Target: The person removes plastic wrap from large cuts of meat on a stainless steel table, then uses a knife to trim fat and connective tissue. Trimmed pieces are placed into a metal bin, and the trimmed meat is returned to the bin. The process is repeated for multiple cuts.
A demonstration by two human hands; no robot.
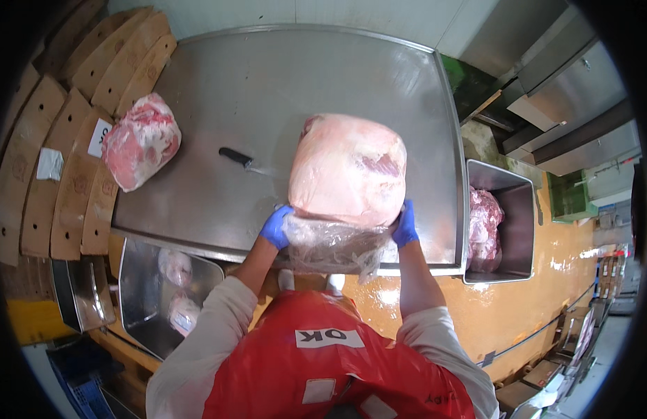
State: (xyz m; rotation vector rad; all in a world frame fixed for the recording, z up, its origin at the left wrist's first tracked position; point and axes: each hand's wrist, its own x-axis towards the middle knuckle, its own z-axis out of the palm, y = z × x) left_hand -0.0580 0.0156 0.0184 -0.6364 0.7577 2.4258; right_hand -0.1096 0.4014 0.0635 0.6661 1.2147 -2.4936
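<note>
A large pale slab of meat (341, 164) with a fat-covered top lies on the steel table in front of me. Clear plastic bag (334, 248) bunches along its near side and hangs over the table's front edge. My left hand (276, 227), in a blue glove, is closed on the plastic at the slab's near left corner. At the near right corner my right hand (406, 225), also gloved in blue, grips the other side of the bag; its fingertips are partly hidden. To the left of the slab lies a knife (236, 157) with a black handle.
Another piece of meat (142, 143) sits at the table's (225, 77) left side, beside stacked cardboard boxes (72, 181). Below left stands a steel bin (145, 307) with wrapped pieces. A second steel bin (517, 230) holding red meat stands against the right edge.
</note>
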